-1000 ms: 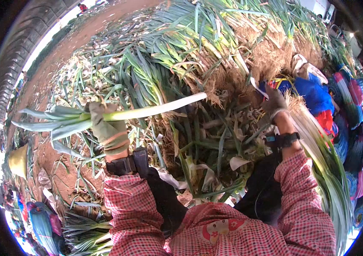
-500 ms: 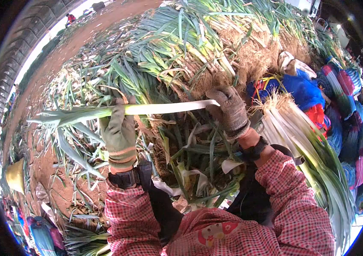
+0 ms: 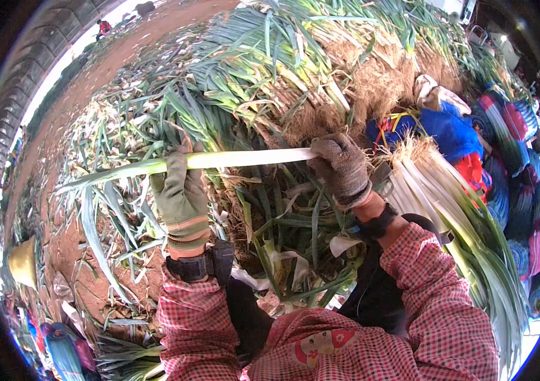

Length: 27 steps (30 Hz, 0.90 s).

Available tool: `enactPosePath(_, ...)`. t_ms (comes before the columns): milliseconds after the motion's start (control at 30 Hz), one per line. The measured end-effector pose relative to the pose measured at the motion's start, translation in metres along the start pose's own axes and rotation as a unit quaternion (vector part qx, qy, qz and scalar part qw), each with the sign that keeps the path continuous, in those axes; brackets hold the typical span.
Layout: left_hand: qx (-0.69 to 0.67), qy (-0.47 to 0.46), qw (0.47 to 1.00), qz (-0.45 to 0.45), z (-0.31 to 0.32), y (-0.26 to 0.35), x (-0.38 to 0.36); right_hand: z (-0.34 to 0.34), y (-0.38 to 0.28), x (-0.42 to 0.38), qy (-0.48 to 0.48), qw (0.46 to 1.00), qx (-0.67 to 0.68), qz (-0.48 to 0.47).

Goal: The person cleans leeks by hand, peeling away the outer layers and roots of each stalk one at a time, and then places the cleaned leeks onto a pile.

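A long leek [image 3: 251, 157] lies crosswise in front of me, its white end to the right and its green leaves to the left. My left hand [image 3: 180, 184], in a green glove with a striped cuff, is closed round it where white turns green. At the white end, my right hand [image 3: 341, 168] in a grey-brown glove has its fingers closed on the tip, which they hide. Below the stalk lie peeled leek leaves and strips [image 3: 289, 254]. To my right rests a bundle of leeks [image 3: 435, 197] with pale stalks and stringy roots.
A big heap of rooted leeks [image 3: 263, 76] spreads ahead. Blue netting [image 3: 451, 136] and rolled, colourful mesh bags [image 3: 539, 219] sit at the right. A yellow container [image 3: 23, 263] stands on the littered soil at the left. A distant person [image 3: 103, 27] is at the upper left.
My right hand has closed over the leek's white tip, which showed beside it before. The loose leaves hanging at the left have swung, and my left hand has shifted slightly right.
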<state>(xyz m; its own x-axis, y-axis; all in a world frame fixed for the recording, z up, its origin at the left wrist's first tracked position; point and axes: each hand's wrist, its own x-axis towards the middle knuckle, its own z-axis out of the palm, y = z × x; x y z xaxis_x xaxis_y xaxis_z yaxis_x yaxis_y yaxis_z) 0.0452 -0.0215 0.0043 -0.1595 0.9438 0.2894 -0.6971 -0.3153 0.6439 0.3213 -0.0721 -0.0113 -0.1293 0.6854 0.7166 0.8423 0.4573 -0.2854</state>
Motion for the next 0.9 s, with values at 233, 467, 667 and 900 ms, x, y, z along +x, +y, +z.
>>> enactPosePath(233, -0.108, -0.041, 0.993, -0.032, -0.017, 0.0, 0.002, 0.0, 0.002, -0.003, -0.032, 0.999, 0.009, -0.014)
enactPosePath(467, 0.133, 0.078, 0.988, 0.01, -0.007, 0.011, 0.001, -0.006, -0.01, -0.001, -0.061, 0.991, -0.052, -0.105)
enactPosePath(667, 0.044, 0.214, 0.975, -0.043, -0.03, 0.018, 0.013, -0.014, -0.001, 0.002, 0.043, 0.944, 0.324, 0.04)
enactPosePath(900, 0.029, 0.203, 0.978, -0.037, -0.058, 0.026, 0.026, -0.038, 0.014, 0.0, 0.1, 0.757, 0.572, 0.3)
